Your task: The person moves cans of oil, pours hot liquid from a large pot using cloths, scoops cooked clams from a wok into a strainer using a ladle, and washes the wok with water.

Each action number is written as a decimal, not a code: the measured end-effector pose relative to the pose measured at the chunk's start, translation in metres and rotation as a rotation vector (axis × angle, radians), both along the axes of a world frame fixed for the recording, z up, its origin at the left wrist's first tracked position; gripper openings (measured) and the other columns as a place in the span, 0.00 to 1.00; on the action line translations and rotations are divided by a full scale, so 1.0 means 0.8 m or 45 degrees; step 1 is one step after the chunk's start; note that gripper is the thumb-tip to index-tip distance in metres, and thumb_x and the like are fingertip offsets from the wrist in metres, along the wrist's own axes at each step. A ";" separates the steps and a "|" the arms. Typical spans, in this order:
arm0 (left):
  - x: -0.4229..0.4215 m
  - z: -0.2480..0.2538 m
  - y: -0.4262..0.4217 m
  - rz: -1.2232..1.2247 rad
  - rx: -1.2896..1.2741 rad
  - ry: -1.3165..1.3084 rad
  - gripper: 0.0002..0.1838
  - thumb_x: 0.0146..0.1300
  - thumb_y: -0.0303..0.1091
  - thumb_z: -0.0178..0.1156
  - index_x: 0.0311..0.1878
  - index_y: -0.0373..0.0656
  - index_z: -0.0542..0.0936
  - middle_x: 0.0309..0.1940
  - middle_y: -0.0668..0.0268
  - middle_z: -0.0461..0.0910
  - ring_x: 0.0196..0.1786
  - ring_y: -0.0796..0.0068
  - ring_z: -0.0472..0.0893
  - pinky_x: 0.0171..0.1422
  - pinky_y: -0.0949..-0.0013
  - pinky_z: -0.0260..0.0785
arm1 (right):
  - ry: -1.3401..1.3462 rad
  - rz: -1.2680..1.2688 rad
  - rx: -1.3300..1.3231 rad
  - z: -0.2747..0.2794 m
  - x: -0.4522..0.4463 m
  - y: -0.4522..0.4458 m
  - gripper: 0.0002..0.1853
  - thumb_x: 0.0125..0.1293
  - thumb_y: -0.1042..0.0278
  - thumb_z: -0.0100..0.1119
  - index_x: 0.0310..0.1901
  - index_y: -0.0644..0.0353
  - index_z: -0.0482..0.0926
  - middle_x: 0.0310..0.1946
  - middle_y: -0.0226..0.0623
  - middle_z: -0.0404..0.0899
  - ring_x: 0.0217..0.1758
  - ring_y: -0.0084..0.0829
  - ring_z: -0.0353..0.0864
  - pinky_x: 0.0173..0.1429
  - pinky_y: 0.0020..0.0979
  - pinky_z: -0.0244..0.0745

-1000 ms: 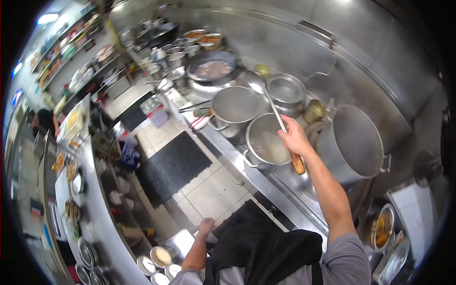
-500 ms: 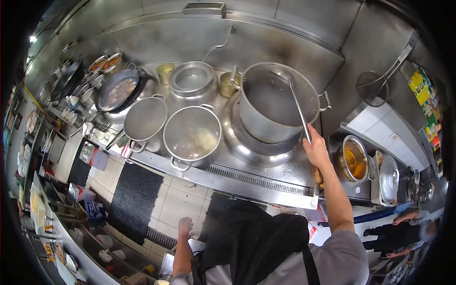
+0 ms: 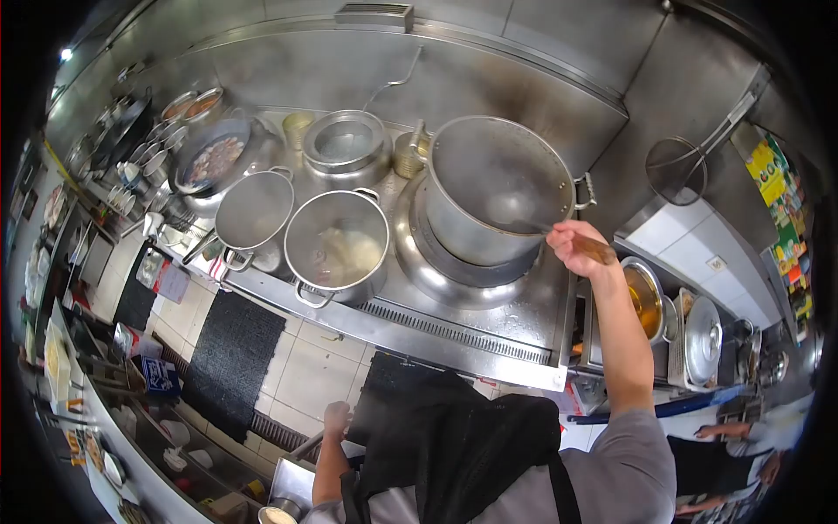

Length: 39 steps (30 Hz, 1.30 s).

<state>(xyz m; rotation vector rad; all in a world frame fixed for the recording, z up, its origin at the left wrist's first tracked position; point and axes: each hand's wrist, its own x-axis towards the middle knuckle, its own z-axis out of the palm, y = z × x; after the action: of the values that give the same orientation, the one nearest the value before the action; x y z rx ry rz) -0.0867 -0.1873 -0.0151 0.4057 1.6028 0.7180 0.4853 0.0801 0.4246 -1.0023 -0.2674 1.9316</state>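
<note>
My right hand (image 3: 578, 248) is closed round the wooden handle of a ladle (image 3: 597, 252), above the near right rim of a large stockpot (image 3: 471, 229). Inside the pot, the ladle's bowl shows faintly through steam. The stockpot sits on a round steel burner ring. My left hand (image 3: 336, 418) hangs low beside the black apron (image 3: 410, 437), fingers curled. A grey bar or handle runs near it, but whether the hand grips it I cannot make out.
Left of the stockpot stand a two-handled pot (image 3: 337, 253) with pale contents, another pot (image 3: 255, 212) and a wok (image 3: 216, 166). A bowl of amber liquid (image 3: 644, 301) is at right. A strainer (image 3: 676, 170) hangs on the wall. A co-worker (image 3: 720, 467) stands lower right.
My right hand has turned and risen, so the ladle now lies flatter across the rim, its bowl nearer the pot's near side. My left hand's fingers are more curled. The view has shifted slightly.
</note>
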 end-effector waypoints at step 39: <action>-0.079 -0.001 -0.082 0.426 0.074 0.086 0.14 0.69 0.34 0.64 0.52 0.38 0.77 0.39 0.66 0.80 0.34 0.75 0.82 0.30 0.73 0.70 | -0.296 0.748 0.507 0.069 -0.492 0.076 0.07 0.72 0.71 0.57 0.37 0.65 0.75 0.28 0.32 0.76 0.24 0.17 0.73 0.25 0.23 0.69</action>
<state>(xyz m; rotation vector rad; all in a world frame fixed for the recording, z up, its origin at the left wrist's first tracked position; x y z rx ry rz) -0.1502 -0.2525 -0.0161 0.2056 1.7375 1.0147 0.0917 0.1408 0.4798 -0.9376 -1.1391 2.1413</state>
